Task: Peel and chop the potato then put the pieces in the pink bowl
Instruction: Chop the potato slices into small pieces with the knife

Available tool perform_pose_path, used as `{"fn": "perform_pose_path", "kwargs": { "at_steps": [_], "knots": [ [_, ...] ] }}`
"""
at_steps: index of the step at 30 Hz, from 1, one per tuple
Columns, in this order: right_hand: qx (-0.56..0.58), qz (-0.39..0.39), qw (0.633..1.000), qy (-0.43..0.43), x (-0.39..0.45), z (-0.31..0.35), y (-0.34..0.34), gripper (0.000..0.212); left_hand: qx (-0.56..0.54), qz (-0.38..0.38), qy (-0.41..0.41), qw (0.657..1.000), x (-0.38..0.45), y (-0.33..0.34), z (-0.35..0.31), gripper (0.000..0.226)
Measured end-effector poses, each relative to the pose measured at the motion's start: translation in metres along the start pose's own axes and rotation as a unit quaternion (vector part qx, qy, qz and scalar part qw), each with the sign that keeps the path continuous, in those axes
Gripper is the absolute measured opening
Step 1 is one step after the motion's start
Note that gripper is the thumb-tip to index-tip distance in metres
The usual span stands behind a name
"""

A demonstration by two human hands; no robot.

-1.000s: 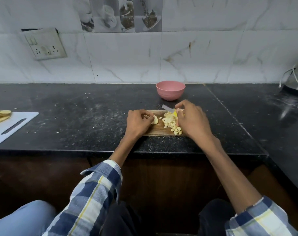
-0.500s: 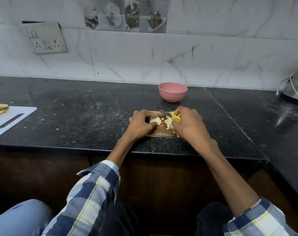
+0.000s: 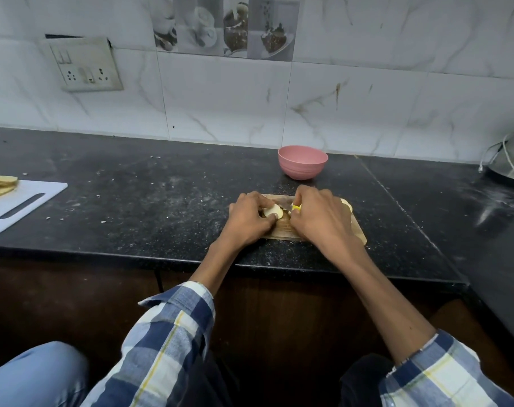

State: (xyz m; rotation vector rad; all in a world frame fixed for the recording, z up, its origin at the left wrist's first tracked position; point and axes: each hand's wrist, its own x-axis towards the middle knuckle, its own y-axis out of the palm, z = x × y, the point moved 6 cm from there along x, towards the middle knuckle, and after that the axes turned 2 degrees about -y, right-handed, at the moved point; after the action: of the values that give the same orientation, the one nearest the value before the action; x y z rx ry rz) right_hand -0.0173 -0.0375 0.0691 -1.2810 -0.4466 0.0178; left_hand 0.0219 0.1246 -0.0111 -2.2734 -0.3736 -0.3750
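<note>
White cutting board (image 3: pixel 29 201) far left of both grips, on the bench (image 3: pixel 161 201), cut off by the frame edge. Peels or slices (image 3: pixel 0 183) piled on its far corner; can't tell which.

Open dark bench between that board and the left hand (image 3: pixel 247 221), only crumbs on it.

Left hand grip: fingers curled down on a pale potato piece (image 3: pixel 272 211), pinning it to the wooden board (image 3: pixel 282 230). Piece looks peeled, pale yellow, rounded, flat side down as far as I can see.

Right hand (image 3: pixel 320 221) just right of it, the hands nearly touching. Its grip is closed on a yellow-handled knife (image 3: pixel 295 207); only a bit of handle shows between the fingers, blade mostly hidden. Can't tell whether the edge is on the potato.

More pale potato shows past the right hand's far knuckles at (image 3: pixel 346 204); chopped or whole, can't tell, the hand covers most of it.

Wooden board sits near the bench's front edge, its right corner sticking out beyond the right wrist.

Pink bowl (image 3: pixel 302 165) beyond both grips, a bit right of the left hand, apart from the board, upright. Inside not visible from this angle.

Bench right of the right hand is open up to a metal appliance (image 3: pixel 511 160) with a white cord at the far right corner.
</note>
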Motion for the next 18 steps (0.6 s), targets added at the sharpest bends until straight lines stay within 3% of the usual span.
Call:
{"fn": "perform_pose_path", "kwargs": {
  "at_steps": [13, 18],
  "knots": [
    [0.005, 0.02, 1.0, 0.011, -0.001, 0.022, -0.009, 0.032, 0.037, 0.009, 0.003, 0.999, -0.001, 0.002, 0.0, 0.031],
    [-0.02, 0.029, 0.999, 0.02, -0.025, 0.016, -0.018, 0.029, 0.046, 0.009, 0.006, 0.999, -0.001, 0.003, -0.001, 0.034]
  ]
}}
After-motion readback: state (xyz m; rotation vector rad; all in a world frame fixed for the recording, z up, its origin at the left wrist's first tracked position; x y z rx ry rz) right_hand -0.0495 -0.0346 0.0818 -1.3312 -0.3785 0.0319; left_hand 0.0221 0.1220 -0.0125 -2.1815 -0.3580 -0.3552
